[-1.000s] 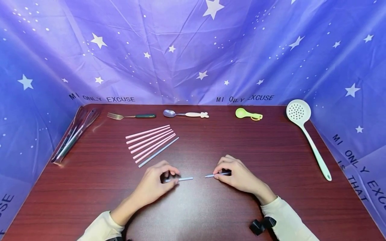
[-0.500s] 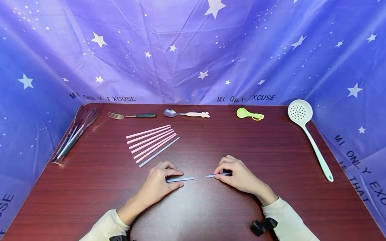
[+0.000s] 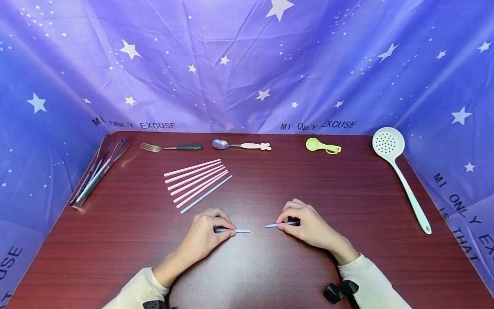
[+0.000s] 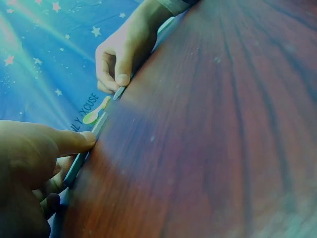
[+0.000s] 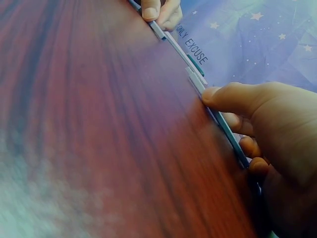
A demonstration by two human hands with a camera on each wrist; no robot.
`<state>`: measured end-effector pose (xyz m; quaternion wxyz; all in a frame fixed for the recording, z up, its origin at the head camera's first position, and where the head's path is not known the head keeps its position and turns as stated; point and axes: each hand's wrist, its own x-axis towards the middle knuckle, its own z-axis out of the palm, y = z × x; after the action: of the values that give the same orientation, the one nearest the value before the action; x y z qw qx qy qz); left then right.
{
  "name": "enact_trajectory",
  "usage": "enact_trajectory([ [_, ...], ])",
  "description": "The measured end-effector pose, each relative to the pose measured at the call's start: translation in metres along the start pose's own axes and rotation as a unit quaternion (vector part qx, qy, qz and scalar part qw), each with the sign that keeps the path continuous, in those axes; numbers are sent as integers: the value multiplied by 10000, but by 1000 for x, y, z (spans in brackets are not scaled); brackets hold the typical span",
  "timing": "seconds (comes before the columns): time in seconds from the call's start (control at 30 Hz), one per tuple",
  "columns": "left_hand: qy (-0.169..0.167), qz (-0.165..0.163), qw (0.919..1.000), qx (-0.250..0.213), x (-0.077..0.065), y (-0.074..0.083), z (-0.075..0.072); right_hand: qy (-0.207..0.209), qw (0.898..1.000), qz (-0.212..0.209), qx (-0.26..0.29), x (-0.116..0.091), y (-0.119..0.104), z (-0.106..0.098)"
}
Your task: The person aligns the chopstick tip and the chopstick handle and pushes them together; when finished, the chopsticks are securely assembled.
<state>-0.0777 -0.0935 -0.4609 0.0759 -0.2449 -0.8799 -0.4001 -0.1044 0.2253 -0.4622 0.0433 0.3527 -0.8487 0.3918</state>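
In the head view my left hand pinches a light blue straw between thumb and fingertips, low over the table. The straw's free end points right. Facing it across a small gap, my right hand pinches a second light blue straw. This one has a narrower tip, seen in the right wrist view on the right-hand straw. The two straw ends do not touch. Several pink straws and another blue straw lie fanned out beyond my left hand.
Along the table's back lie a fork, a spoon with a pale handle and a green measuring spoon. A slotted skimmer lies at right, a clear pack of utensils at left. A starry cloth encloses the table.
Half a second ago my left thumb and fingers were spread around the blue straw; now they pinch it again, slightly nearer its free end. My right hand keeps its hold. The head view has shifted slightly.
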Motion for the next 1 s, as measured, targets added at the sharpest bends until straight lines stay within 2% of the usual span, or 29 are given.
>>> enact_trajectory([
  [0.23, 198, 80, 9997, -66, 3, 3, -1, 186, 9994, -36, 284, 2, -5, 3],
  [0.33, 267, -1, 9996, -127, 4, 4, -1, 226, 9986, -43, 471, 3, -8, 6],
  [0.57, 233, -378, 9987, -245, 5, 7, -1, 439, 9966, 2, 695, 5, -15, 15],
  [0.73, 199, -399, 9985, -307, 6, 8, 0, 541, 9953, 47, 797, 6, -18, 18],
  [1.0, 208, -385, 9984, -355, 6, 8, 0, 477, 9956, 152, 790, 7, -19, 21],
])
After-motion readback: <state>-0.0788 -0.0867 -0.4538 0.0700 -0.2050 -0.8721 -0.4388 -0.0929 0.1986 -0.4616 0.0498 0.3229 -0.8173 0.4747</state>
